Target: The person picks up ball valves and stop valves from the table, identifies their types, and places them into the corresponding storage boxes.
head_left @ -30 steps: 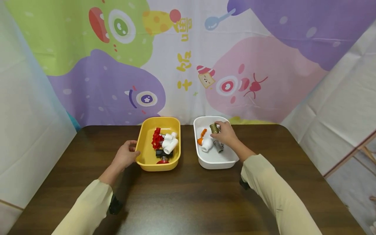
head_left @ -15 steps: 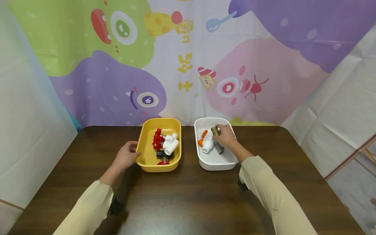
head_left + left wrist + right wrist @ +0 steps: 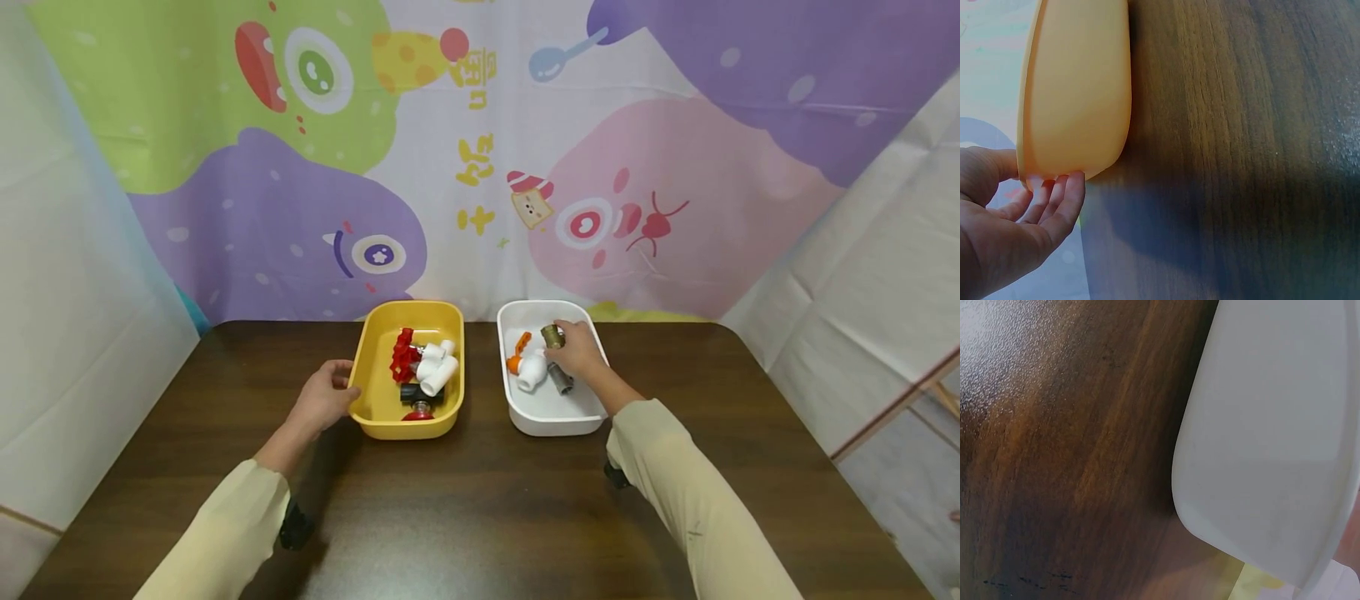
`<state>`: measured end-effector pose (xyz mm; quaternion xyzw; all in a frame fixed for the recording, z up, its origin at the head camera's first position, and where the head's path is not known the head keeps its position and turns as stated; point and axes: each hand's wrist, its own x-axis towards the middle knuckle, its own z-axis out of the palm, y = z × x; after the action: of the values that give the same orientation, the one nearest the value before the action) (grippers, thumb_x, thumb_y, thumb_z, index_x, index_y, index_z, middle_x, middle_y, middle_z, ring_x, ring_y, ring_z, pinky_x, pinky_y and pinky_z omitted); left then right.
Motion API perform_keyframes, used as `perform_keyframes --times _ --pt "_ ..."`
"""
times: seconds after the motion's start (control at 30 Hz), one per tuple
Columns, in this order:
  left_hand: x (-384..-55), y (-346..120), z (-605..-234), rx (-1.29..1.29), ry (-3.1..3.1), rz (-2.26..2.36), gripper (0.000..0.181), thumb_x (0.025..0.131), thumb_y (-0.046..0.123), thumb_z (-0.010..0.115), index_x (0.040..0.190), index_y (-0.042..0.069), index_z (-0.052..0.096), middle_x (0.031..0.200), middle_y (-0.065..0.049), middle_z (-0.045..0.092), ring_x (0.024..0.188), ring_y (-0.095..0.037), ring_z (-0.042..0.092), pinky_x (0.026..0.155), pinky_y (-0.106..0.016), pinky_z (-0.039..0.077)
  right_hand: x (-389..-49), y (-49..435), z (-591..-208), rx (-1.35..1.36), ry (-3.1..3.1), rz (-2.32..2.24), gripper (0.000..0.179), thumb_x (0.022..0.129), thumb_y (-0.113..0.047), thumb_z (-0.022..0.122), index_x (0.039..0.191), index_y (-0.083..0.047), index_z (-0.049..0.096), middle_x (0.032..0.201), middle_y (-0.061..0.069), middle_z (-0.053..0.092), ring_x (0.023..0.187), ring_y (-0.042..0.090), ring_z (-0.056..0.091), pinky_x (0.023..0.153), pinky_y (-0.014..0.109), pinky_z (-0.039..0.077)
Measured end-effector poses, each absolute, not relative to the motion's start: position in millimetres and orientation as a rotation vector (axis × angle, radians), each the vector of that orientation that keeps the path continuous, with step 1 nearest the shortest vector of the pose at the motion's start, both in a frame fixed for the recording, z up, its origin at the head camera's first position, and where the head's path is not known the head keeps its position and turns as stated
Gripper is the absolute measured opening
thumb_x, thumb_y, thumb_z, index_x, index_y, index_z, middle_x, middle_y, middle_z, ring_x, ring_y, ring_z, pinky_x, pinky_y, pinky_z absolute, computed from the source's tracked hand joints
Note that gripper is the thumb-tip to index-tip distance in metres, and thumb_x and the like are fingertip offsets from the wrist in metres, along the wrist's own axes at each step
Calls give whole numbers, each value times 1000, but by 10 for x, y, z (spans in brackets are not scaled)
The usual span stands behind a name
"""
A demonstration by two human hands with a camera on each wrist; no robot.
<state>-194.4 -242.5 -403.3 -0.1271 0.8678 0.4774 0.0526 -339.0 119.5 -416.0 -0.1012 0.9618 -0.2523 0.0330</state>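
My left hand [image 3: 326, 398] holds the near left rim of the yellow bin [image 3: 356, 367]; in the left wrist view the thumb lies at the rim and the fingertips [image 3: 1075, 181] press its outer wall. Inside it lie red-handled valves [image 3: 405, 357], white pipe fittings [image 3: 437, 375] and a black valve [image 3: 412, 393]. My right hand [image 3: 579, 350] reaches into the white bin [image 3: 517, 417] and pinches a short brass fitting [image 3: 552, 336]. Below that lies a grey metal fitting [image 3: 561, 379], beside a white valve [image 3: 532, 371] with an orange handle [image 3: 517, 354]. The right wrist view hides this hand behind the bin wall.
Both bins stand side by side at the back of a dark wooden table [image 3: 450, 517], with a gap between them. A printed cloth [image 3: 465, 267] hangs right behind the table's back edge. White cloth sides [image 3: 75, 292] flank the table.
My right hand has lowered the brass fitting slightly toward the floor of the white bin. The left hand keeps its hold on the yellow bin. The head view has shifted a little.
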Motion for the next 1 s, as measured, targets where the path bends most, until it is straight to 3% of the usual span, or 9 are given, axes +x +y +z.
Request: perform_keyframes --times 1.0 --pt "-1963 -2425 -4042 -400 2645 1450 48 92 6 51 136 -3 34 119 -26 48 100 -35 58 77 -38 58 -3400 1199 -4227 -255 2874 -773 58 92 -25 52 143 -3 35 132 26 43 114 34 47 99 46 42"
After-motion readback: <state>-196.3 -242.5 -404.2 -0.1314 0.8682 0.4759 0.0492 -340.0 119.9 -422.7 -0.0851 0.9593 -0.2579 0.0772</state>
